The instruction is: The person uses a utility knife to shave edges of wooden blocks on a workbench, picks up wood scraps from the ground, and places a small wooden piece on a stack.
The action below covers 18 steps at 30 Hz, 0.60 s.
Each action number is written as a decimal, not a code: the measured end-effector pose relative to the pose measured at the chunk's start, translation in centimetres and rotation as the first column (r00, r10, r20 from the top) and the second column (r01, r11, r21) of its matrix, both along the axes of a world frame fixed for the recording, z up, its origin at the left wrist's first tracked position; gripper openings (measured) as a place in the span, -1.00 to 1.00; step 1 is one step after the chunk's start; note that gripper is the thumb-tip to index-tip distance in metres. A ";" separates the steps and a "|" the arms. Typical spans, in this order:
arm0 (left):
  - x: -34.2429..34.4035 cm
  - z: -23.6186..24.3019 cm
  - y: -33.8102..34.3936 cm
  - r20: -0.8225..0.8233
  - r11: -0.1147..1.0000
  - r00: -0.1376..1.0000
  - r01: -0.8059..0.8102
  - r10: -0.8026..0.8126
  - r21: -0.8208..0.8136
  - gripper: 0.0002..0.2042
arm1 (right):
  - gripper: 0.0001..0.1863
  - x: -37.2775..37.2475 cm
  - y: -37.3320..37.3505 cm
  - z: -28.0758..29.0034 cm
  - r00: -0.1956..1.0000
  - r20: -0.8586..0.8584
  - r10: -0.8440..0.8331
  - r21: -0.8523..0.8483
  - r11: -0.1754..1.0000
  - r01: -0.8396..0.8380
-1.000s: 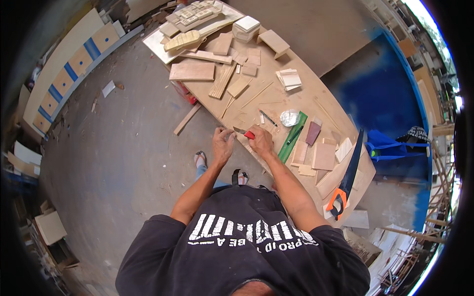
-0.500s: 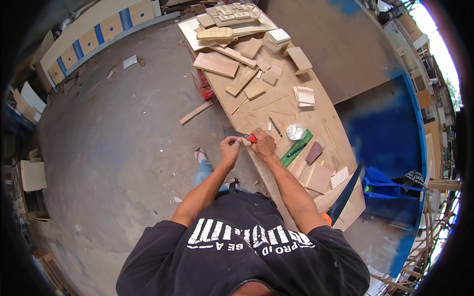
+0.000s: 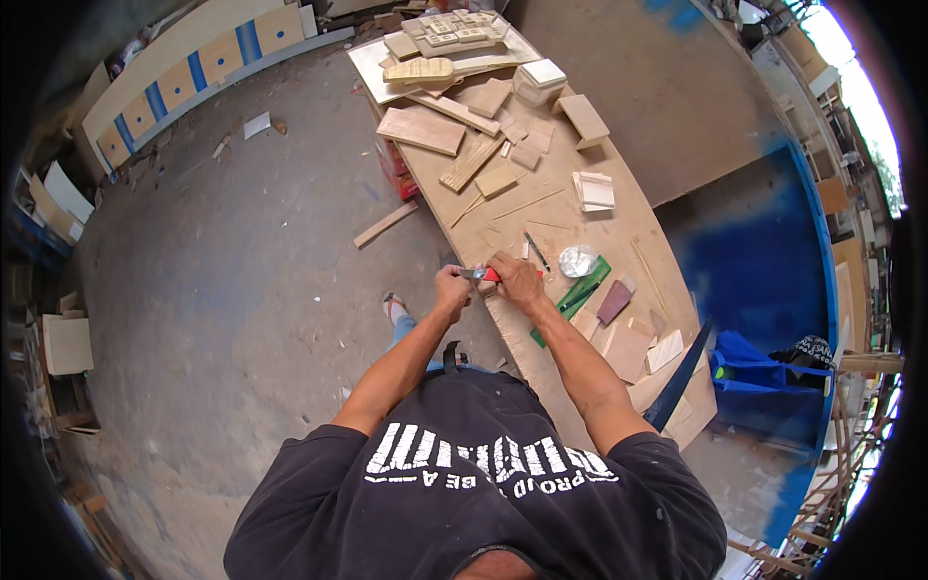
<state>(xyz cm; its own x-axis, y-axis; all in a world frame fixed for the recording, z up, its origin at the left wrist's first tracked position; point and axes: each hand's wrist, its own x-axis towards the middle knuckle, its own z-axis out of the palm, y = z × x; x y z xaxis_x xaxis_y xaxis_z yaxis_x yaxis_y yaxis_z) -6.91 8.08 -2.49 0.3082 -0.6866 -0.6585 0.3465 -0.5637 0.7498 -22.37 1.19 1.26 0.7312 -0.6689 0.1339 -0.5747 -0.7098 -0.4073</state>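
Note:
My right hand [image 3: 520,280] is wrapped round a red-handled utility knife [image 3: 490,275] over the left edge of the workbench [image 3: 541,208]. The knife's grey blade end points left, toward my left hand [image 3: 450,290]. My left hand is closed at the blade's tip, just off the bench edge; whatever its fingers pinch is too small or hidden to make out. Beyond my right hand lie a dark pen [image 3: 537,249], a crumpled clear-and-white bundle [image 3: 578,260] and a green strip [image 3: 592,280]. A purple-brown sanding block [image 3: 616,300] sits to the right.
Wood offcuts [image 3: 420,130] and a carved wooden panel [image 3: 454,34] crowd the bench's far end. Small boards [image 3: 626,350] and a handsaw [image 3: 680,377] lie near my right forearm. A blue-painted panel [image 3: 764,261] stands right of the bench. A wood strip [image 3: 385,224] lies on the floor.
The knife has turned into fuller view, its blade end now showing between my hands. My right hand has shifted slightly; my left hand stays close to where it was.

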 end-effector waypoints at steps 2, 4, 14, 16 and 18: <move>-0.1 0.1 -0.5 -0.003 1.000 1.000 0.003 -0.003 0.031 -0.91 | -0.64 -0.2 -0.5 0.3 1.000 0.000 0.030 -0.004 1.000 -0.030; -0.1 -0.4 -0.4 0.044 0.999 0.999 0.026 -0.027 0.019 -0.91 | -0.64 -0.4 -0.8 0.2 0.998 0.001 0.055 -0.001 0.998 -0.055; -0.3 0.0 -0.5 0.103 0.999 0.993 0.049 -0.050 0.019 -0.66 | -0.81 -1.3 2.1 -1.3 0.789 0.292 -0.540 0.204 0.841 0.501; -0.4 -0.3 -0.5 0.081 0.996 0.996 -0.034 0.041 -0.086 -0.64 | -0.83 -1.1 2.3 -1.3 0.764 0.265 -0.588 0.262 0.806 0.530; -0.1 -0.5 -0.4 0.077 0.998 0.997 0.003 0.001 -0.057 -0.65 | -0.82 0.0 2.4 -1.2 0.758 0.314 -0.572 0.257 0.819 0.512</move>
